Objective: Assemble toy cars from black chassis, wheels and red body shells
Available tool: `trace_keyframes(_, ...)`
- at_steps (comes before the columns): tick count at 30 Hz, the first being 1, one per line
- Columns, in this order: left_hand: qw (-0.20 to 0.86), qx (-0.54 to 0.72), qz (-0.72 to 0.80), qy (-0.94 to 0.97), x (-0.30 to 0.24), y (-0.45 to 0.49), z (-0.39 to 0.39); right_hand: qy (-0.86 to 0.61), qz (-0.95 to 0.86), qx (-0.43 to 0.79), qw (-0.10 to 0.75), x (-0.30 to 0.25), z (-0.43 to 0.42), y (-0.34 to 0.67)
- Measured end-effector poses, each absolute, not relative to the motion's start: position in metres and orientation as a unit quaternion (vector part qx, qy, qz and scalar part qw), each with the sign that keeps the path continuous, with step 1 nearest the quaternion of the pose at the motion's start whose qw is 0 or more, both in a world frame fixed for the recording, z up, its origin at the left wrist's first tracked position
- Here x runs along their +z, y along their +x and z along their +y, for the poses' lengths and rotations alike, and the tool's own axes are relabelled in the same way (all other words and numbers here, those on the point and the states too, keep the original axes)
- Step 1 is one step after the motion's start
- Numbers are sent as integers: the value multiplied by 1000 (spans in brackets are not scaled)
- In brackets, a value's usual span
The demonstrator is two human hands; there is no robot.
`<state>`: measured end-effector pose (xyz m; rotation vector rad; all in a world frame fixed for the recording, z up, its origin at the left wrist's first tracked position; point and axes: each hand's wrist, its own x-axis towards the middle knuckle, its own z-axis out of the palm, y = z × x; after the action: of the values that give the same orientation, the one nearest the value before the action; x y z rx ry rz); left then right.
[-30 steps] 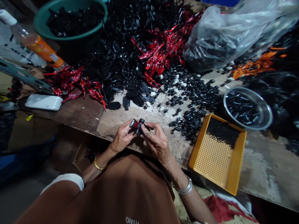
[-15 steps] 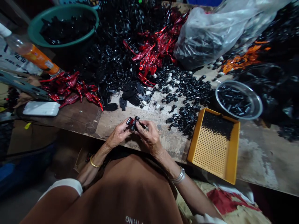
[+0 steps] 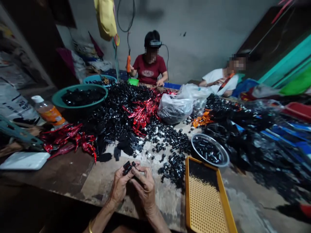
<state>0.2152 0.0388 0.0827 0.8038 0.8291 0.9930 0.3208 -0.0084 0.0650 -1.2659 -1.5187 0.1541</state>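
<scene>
- Held item: a small black plastic part (image 3: 128,167), just above the near edge of the worn wooden surface (image 3: 55,171), at 12 o'clock from my viewpoint's lower edge. Its exact form is too small to tell.
- Left hand (image 3: 118,187): grip closed, pinching the part from below.
- Right hand (image 3: 145,187): curled just beside the part. I cannot tell whether its grip bears on it.
- Handling estimate: light, stiff and glossy, so probably slippery and easily dropped. Any thin projections may be fragile. I would pinch across the main body with the fingertips.
- Nearby, measured from the hands: a heap of loose black plastic pieces (image 3: 173,170) at 3 o'clock, and a yellow perforated tray (image 3: 187,194) at 4 o'clock, with black pieces packed at its far end.
- Farther out: a steel bowl (image 3: 192,142) of black pieces at 2 o'clock, and glossy red parts (image 3: 142,113) at 12 o'clock.
- Across the surface: two co-workers, in a red shirt (image 3: 149,66) and a white shirt (image 3: 216,77).
</scene>
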Motion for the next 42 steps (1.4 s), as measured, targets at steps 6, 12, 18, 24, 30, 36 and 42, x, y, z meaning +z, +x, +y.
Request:
trace_keyframes(6,740,438,327,392,102,212,41,-569,-570,204,557,88,-16,340)
trace_keyframes(12,757,384,264,458,118,205,35,-524,-635,276,496,104,-31,347)
trace_keyframes(18,746,317,205,549,130,202,38,-567,-636,171,495,105,-55,335)
trace_keyframes(24,763,308,182,539,124,241,29,-603,-565,222,518,100,-60,345)
trace_keyframes(30,849,323,302,289,120,279,11,-683,-515,117,506,115,-92,374)
trace_keyframes(36,893,264,322,170,114,278,16,-739,-239,-361,516,174,-167,447)
trace_keyframes(42,933,141,312,107,107,284,-9,-768,-172,-310,534,209,-181,586)
